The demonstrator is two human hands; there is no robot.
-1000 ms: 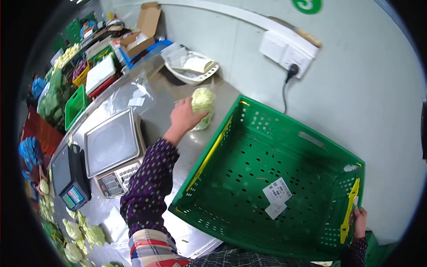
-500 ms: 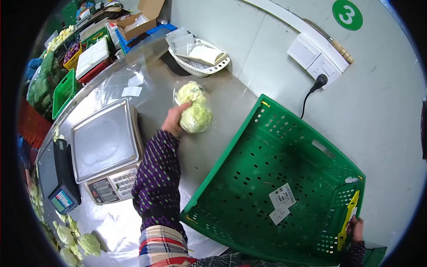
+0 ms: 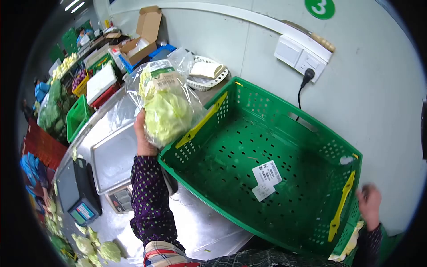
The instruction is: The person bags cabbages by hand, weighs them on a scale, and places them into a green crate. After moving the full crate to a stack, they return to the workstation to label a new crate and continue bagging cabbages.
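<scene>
My left hand (image 3: 144,135) grips a pale green cabbage (image 3: 167,113) in a clear plastic bag with a printed label near its top. The bag is raised over the left rim of a large green crate (image 3: 284,209), partly hiding that corner. Two labels (image 3: 265,172) lie on the crate's perforated floor. Just outside the crate's right end, by the yellow handle (image 3: 341,207), my right hand (image 3: 369,202) is off the rim, fingers loosely curled and apart, holding nothing.
A weighing scale (image 3: 111,153) and a dark device with a screen (image 3: 82,191) stand on the left of the metal table. Loose cabbages (image 3: 109,251) lie in front. A white basket (image 3: 218,79) sits by the wall, below a socket with a plug (image 3: 308,75).
My left hand has lifted the bagged cabbage off the table and toward me. The crate has shifted left, over part of the scale. My right hand has let go of the yellow handle.
</scene>
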